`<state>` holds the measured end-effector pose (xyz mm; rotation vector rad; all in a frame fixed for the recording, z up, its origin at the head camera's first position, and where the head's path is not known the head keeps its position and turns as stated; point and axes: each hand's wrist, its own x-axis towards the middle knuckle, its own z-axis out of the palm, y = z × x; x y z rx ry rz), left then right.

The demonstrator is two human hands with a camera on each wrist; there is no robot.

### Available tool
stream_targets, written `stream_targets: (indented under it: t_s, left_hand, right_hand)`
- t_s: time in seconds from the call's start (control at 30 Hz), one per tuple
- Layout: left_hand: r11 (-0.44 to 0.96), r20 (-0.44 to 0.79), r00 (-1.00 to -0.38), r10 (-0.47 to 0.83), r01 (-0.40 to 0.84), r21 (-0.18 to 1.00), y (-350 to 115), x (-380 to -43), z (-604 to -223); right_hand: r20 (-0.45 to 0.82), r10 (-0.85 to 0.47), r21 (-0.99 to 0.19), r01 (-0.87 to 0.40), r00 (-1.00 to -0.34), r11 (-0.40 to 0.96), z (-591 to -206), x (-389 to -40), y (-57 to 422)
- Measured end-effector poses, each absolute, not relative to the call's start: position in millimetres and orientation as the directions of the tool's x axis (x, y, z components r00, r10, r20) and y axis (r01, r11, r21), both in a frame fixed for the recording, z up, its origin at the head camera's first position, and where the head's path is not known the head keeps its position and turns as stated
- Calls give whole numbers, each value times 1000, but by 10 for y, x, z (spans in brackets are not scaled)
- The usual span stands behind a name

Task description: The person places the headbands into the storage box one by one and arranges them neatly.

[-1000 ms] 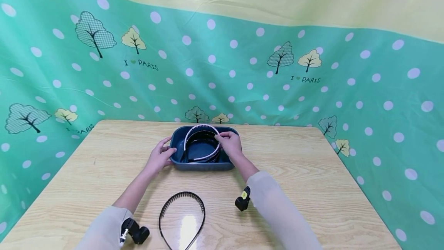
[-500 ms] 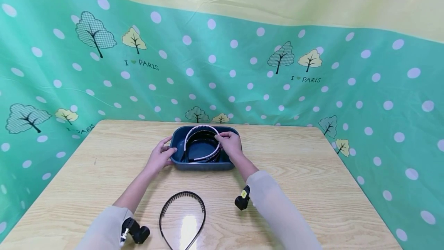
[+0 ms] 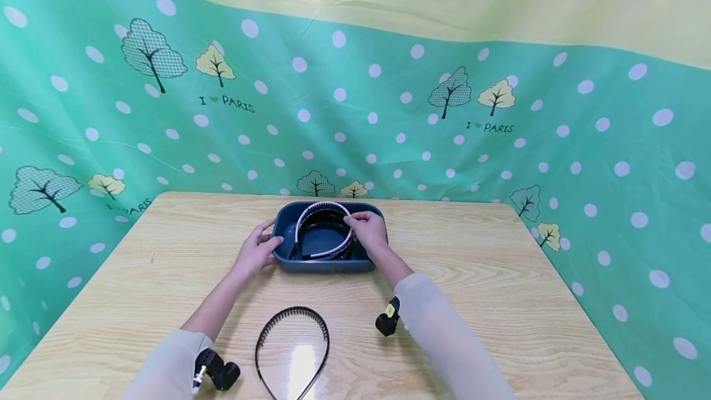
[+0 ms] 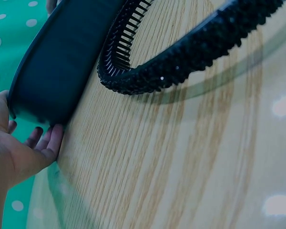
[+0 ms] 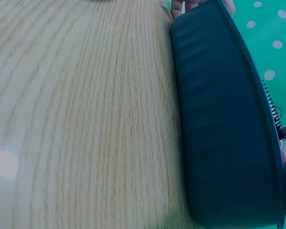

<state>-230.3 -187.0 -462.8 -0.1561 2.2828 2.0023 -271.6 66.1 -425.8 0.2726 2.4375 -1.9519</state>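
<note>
At the back of the table, my left hand (image 3: 257,250) holds the left end of a dark blue plastic box (image 3: 333,268), thumb over the rim and fingers low against the outside wall, as the left wrist view shows. Inside the box, my right hand (image 3: 369,231) pinches a white toothed headband (image 3: 297,228) by its right side. Black headbands (image 3: 318,213) lie beneath the white one, partly hidden by it. Nearer the front is a black headband (image 3: 297,309) with comb teeth; its beaded outer face (image 4: 190,56) shows in the left wrist view.
The wooden table (image 3: 478,326) backs onto a green dotted cloth (image 3: 355,116). A black wrist camera (image 3: 216,370) is worn on the left sleeve, another black wrist camera (image 3: 389,318) on the right. The front headband lies between the two forearms.
The white headband's top has sunk very slightly in the box. Both hands, the box and the front headband stay where they were.
</note>
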Motion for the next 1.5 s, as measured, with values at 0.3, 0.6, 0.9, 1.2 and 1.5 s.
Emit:
stream_targets:
  t_s: [0.3,0.6,0.9,1.2,1.5]
  left_hand:
    - [116,-139,-990,-9,-139,983,-1862,-2303,-4632]
    - [122,-137,-991,-13,-137,983,-1854,-2300,-4628]
    - [121,-142,-990,-10,-142,982,-1862,-2305,-4633]
    - [117,-145,-989,-10,-145,982,-1859,-2311,-4636]
    - [123,-144,-989,-9,-144,982,-1853,-2305,-4622]
  right_hand:
    - [-118,132,-969,143,-984,202,-4263,-2717,662]
    - [-128,135,-967,153,-983,201,-4247,-2711,665]
    - [-137,141,-961,166,-980,220,-4253,-2712,667]
    - [-133,144,-958,164,-981,233,-4257,-2711,664]
    - [-130,140,-961,159,-982,225,-4252,-2708,667]
